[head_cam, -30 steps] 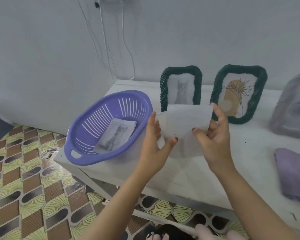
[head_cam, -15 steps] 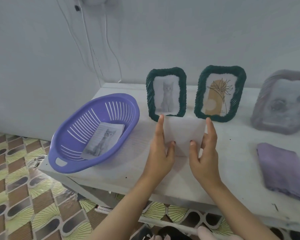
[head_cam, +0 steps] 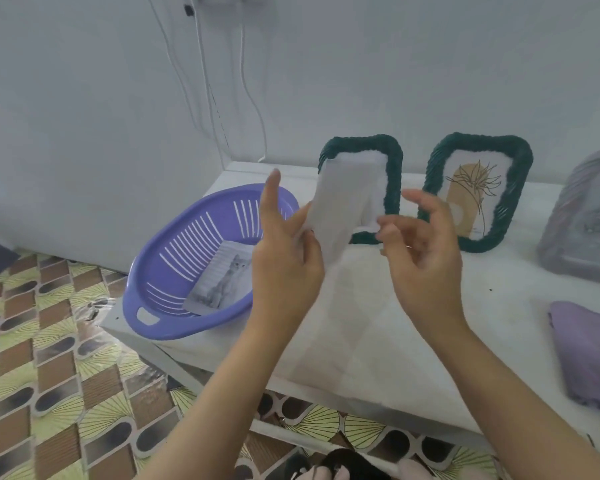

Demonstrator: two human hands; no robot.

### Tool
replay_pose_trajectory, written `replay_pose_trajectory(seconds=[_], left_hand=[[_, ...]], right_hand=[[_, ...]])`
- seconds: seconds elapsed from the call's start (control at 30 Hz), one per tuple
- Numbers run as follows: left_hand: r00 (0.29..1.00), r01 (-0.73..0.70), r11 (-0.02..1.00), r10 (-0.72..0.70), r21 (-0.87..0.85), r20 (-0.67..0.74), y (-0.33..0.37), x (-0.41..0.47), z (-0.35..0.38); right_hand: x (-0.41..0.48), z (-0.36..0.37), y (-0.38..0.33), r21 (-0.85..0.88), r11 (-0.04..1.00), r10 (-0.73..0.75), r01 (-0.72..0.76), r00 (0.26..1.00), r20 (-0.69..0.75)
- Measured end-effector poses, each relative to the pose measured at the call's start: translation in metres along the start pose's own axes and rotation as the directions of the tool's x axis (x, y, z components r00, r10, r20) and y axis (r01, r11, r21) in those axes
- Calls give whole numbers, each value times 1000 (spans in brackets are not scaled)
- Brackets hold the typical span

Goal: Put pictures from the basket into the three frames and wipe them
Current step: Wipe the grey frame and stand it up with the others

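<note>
My left hand (head_cam: 284, 258) pinches a white sheet of paper (head_cam: 343, 209) by its lower left edge and holds it upright in front of the left green woven frame (head_cam: 394, 168). My right hand (head_cam: 423, 251) hovers just right of the sheet with its fingers spread, touching nothing. A second green frame (head_cam: 520, 174) with a plant drawing stands to the right. A grey frame (head_cam: 582, 223) leans at the far right. The purple basket (head_cam: 174, 265) at the left holds a cat picture (head_cam: 224, 282).
A folded purple cloth (head_cam: 589, 355) lies at the right on the white table (head_cam: 395, 341). The table's front edge runs below my forearms, with patterned floor (head_cam: 49, 375) beyond it. White cables (head_cam: 208, 98) hang down the wall behind the basket.
The sheet was held flat by both hands; my right hand has let go and my left hand has turned it upright and raised it in front of the left frame.
</note>
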State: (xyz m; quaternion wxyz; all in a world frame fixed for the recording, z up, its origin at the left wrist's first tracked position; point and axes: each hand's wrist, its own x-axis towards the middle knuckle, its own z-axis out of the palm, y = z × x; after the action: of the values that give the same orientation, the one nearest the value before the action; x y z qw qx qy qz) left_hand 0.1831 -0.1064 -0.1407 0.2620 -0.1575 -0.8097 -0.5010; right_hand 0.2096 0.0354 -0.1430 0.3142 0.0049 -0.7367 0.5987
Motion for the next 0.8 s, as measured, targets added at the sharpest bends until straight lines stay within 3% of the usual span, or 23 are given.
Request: replay_pose_trajectory(seconds=[0.17,0.23,0.3,0.4,0.47,0.57,0.67,0.8], left_hand=[[985,-166,941,174,293,-1,4,19,-19],[979,-200,933,204,300,19,0,20,-24],[977,-215,959,212,186,38,-5,20,-32],[994,-110,994,110,13,5,-14,26,-52],[999,43,999,-44,-29,-26,-26,37,-69],[959,282,947,-276,-154,59,-41,55,-96],[924,379,924,-376,-42,69,-54,65,-113],[859,474,865,-495,168,126,-75,69,-120]], right_hand=[[17,50,-50,195,979,-91,62,986,142],[22,64,-56,203,973,-131,109,986,99],[28,72,-52,170,975,-146,140,989,23],[35,81,-44,148,986,-85,80,996,27],[39,90,-39,196,980,-1,-26,991,133],[43,104,-28,210,975,23,-76,970,243],[44,119,-15,137,986,46,-93,948,314],[52,138,5,-108,993,70,-37,945,320]])
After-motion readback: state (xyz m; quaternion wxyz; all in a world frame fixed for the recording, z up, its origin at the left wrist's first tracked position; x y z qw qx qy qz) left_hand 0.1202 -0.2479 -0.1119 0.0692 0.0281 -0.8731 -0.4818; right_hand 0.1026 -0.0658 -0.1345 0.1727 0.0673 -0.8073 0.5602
